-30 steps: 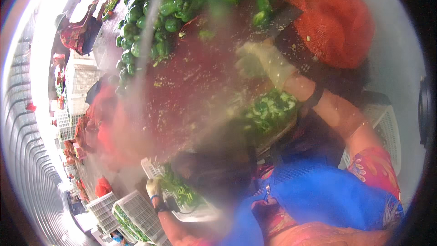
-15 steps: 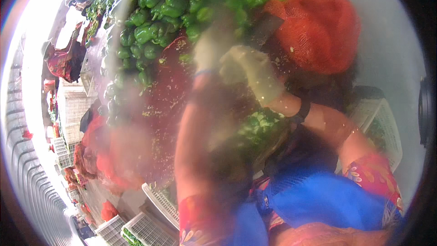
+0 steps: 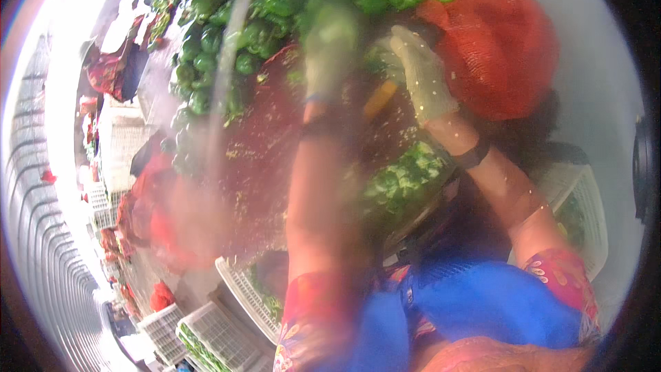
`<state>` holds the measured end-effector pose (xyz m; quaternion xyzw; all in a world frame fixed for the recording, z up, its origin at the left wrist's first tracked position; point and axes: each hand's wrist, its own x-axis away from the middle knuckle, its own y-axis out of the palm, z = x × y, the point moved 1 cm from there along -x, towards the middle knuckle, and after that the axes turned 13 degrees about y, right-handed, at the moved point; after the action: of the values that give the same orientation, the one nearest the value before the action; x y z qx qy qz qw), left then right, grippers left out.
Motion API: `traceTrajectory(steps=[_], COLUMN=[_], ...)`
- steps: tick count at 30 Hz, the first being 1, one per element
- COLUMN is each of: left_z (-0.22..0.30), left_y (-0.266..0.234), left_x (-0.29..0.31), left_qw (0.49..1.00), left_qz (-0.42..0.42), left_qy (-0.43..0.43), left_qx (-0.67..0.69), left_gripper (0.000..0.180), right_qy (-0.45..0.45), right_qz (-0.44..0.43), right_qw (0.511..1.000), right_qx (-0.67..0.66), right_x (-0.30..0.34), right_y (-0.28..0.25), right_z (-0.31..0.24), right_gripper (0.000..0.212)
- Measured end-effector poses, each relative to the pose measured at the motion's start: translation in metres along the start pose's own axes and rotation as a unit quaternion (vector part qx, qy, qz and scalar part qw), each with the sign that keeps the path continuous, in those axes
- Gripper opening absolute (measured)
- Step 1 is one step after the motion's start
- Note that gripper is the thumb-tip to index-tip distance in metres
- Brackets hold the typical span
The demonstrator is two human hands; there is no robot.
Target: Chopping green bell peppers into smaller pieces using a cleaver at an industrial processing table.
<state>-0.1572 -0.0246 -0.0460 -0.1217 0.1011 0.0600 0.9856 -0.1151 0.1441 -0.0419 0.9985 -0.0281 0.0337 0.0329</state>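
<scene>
My left hand (image 3: 329, 55), in a pale glove, reaches over the near edge of a heap of green bell peppers (image 3: 275, 7). Its fingers are smeared by motion and haze, so its grip is hidden. My right hand (image 3: 418, 72), also in a pale glove, is beside a red mesh sack (image 3: 499, 48). Its fingers look stretched out, next to a blurred green patch. Between my forearms an orange-yellow strip (image 3: 379, 100), whose kind I cannot make out, lies on the dark red surface (image 3: 261, 145). Light green pepper pieces (image 3: 406, 176) are piled nearer my body.
Pale crumbs dot the red surface. White plastic crates stand at the right (image 3: 585, 213), near left (image 3: 241, 289) and lower left (image 3: 213, 337). Red sacks (image 3: 158, 207) sit at the left. Farther left, a person in a patterned red top (image 3: 110, 76) is bent over. Haze blurs the middle.
My hands, close together before, are now farther apart. The right moved away from me toward the sack, and its fingers straightened. The orange-yellow strip now shows; a dark flat piece near the sack is gone from view.
</scene>
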Motion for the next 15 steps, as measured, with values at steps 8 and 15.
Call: traceTrajectory(steps=[8, 15], left_z=[0.033, 0.034], left_y=[-0.015, -0.017], left_x=[0.144, 0.199], left_qw=[0.986, 0.966], left_qz=[0.133, 0.138], left_qy=[-0.019, -0.220], left_qx=[0.098, -0.013], left_gripper=[0.030, 0.053], right_qy=[-0.181, -0.012], right_qz=[-0.277, -0.337], right_qw=[0.929, 0.907], right_qx=[0.167, 0.253], right_x=[0.051, 0.083], right_y=[0.037, 0.048], right_z=[0.022, 0.049], right_gripper=[0.045, 0.040])
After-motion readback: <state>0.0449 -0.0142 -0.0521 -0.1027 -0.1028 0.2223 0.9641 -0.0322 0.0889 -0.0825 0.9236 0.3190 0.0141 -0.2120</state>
